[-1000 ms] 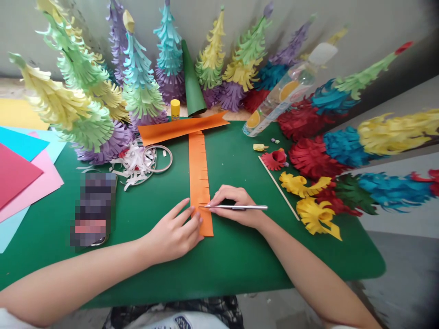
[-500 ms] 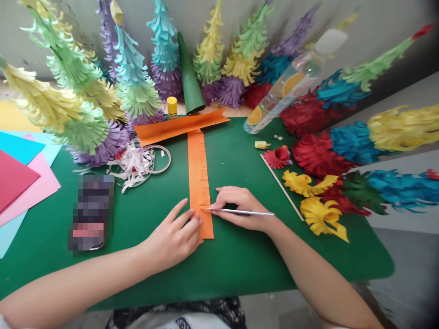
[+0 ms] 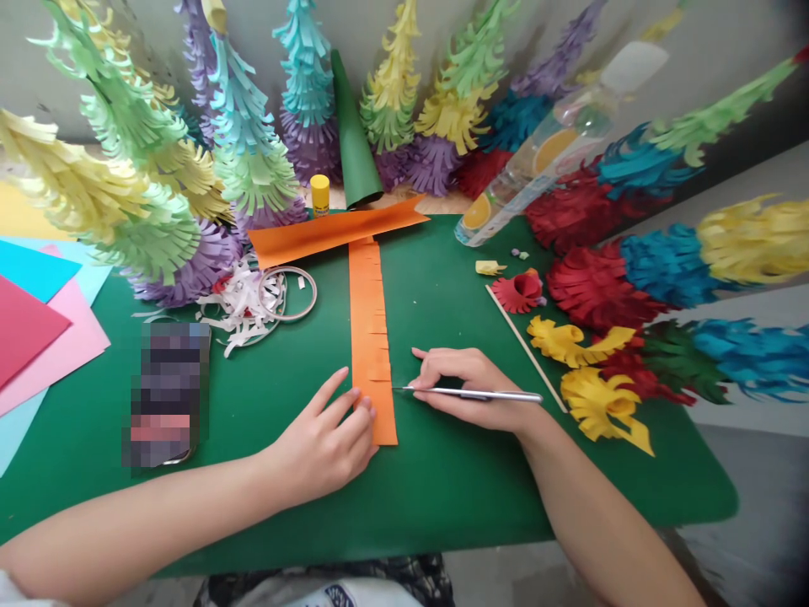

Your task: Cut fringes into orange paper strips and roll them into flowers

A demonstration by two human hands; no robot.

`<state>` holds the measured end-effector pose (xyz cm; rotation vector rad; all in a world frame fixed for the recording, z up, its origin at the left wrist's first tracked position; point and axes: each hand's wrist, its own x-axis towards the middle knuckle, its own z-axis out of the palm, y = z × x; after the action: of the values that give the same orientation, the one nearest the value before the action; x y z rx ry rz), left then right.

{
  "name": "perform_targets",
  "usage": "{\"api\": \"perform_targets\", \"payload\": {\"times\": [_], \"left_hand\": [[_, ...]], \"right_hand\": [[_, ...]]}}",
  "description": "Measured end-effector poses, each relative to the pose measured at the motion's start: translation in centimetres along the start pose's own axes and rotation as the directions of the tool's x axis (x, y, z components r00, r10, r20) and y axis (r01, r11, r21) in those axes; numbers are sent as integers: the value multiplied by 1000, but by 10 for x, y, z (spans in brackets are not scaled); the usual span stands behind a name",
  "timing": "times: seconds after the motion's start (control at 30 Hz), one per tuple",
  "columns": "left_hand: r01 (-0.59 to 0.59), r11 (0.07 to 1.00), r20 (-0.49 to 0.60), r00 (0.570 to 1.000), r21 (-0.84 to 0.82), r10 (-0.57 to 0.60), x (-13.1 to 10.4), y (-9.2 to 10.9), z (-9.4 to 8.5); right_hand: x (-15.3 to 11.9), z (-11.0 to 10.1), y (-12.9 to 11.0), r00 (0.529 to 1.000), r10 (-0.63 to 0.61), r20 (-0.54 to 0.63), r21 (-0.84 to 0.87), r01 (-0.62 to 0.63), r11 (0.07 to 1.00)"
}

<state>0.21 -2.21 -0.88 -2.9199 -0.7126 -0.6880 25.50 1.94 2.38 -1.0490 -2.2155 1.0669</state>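
Orange paper strip: lay mid-table on the green tabletop, long way near to far; probably super light, a bit springy, easy to crease.
Left hand: at the near end, fingers loosely spread, a few tips down on the strip, index just off its left edge.
Where to hold: uncut left side, pressed flat imo; the slit edge would likely bend or tear.
Right hand: just right of it, fingers pinching a slim pen-like cutter, tip right beside the paper.
Slits: short, unevenly spaced, right edge only; near bit was plain.
Far end: disappeared beneath an orange sheet lying crosswise.
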Motion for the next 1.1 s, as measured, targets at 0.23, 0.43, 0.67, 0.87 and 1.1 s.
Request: {"api": "perform_targets", "payload": {"times": [0.23,0.43,0.67,0.87,1.1], "left_hand": [[-1,1000,9,1000,2,1,1,-1,-2],[-12,1000,45,999,6,12,-2,-1,-1],[-15,1000,33,999,3,15,-2,-1,0],[-11,1000,32,999,-2,11,-3,1,0],[1,999,12,1000,-47,-1,-1,0,1]], "right_hand": [[-3,3,5,994,22,-107,92,-12,996],[0,13,3,985,39,-167,151,-13,988],[1,17,6,986,3,-169,52,6,999],[7,24,6,987,-47,-152,14,49,999],[5,29,6,963,-7,-269,138,46,989]]}}
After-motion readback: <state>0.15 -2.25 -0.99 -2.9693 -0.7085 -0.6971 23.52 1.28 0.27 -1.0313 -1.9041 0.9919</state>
